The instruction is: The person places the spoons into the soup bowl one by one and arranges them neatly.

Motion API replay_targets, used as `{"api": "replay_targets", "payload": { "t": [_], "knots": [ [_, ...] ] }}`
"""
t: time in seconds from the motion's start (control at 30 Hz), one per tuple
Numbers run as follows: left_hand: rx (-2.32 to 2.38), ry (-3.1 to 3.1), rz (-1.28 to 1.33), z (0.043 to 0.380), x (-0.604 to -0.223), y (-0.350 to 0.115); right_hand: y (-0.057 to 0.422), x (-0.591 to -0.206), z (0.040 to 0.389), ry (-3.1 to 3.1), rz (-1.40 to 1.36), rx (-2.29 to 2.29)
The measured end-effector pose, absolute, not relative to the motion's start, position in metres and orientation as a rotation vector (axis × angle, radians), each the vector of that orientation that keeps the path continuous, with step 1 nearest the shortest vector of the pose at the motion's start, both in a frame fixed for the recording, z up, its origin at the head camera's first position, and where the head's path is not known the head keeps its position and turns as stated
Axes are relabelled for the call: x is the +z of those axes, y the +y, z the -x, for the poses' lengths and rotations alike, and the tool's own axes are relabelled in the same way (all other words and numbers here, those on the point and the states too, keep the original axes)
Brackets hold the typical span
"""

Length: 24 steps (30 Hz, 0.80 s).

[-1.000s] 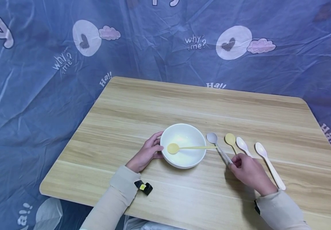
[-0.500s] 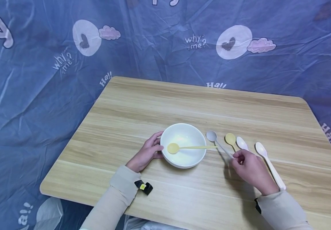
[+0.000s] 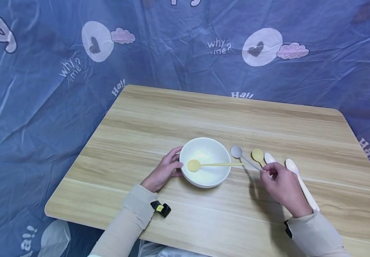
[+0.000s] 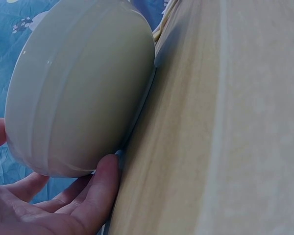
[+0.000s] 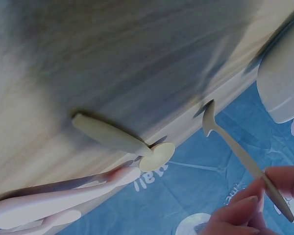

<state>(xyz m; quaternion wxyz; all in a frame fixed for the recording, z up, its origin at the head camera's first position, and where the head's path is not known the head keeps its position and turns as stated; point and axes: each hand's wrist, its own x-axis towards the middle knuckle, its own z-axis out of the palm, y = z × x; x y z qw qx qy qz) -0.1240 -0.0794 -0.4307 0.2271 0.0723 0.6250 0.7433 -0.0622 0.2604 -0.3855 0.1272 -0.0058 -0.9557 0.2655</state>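
Note:
My left hand (image 3: pixel 163 169) holds the near-left side of a white bowl (image 3: pixel 208 148), thumb at the rim; in the left wrist view its fingers (image 4: pixel 100 191) touch the bowl's lower side (image 4: pixel 93 93). Inside the bowl lies a pale yellow spoon (image 3: pixel 193 165), its handle sticking out over the right rim. Thumb and fingers of my right hand (image 3: pixel 282 185) pinch a grey spoon (image 3: pixel 236 152) near the handle's end. That spoon's head (image 5: pixel 209 120) points toward the bowl, and its handle slants up off the table in the right wrist view.
Right of the grey spoon lie a second yellow spoon (image 3: pixel 257 155) and two white spoons, one (image 3: pixel 269 157) partly hidden by my right hand, the other (image 3: pixel 305 189) farther right. The wooden table (image 3: pixel 172 114) ends at a blue printed cloth (image 3: pixel 185 53) behind.
My right hand has risen slightly and shifted up and right, lifting the grey spoon's handle off the table. Its head stays near the same place. Left hand and bowl have not moved.

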Motion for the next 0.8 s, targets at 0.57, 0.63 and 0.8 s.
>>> {"api": "replay_targets", "payload": {
  "t": [0.57,0.63,0.8],
  "knots": [
    [2.037,1.718,-0.204,0.1227,-0.4275,-0.0803,0.258,-0.3828,0.062,-2.689,0.103,0.802],
    [2.037,1.719,-0.208,0.1225,-0.4271,-0.0803,0.2579,-0.3814,0.0617,-2.687,0.122,0.817],
    [2.038,1.721,-0.198,0.1235,-0.4293,-0.0798,0.2567,-0.3789,0.062,-2.664,0.145,0.856]
  ]
}}
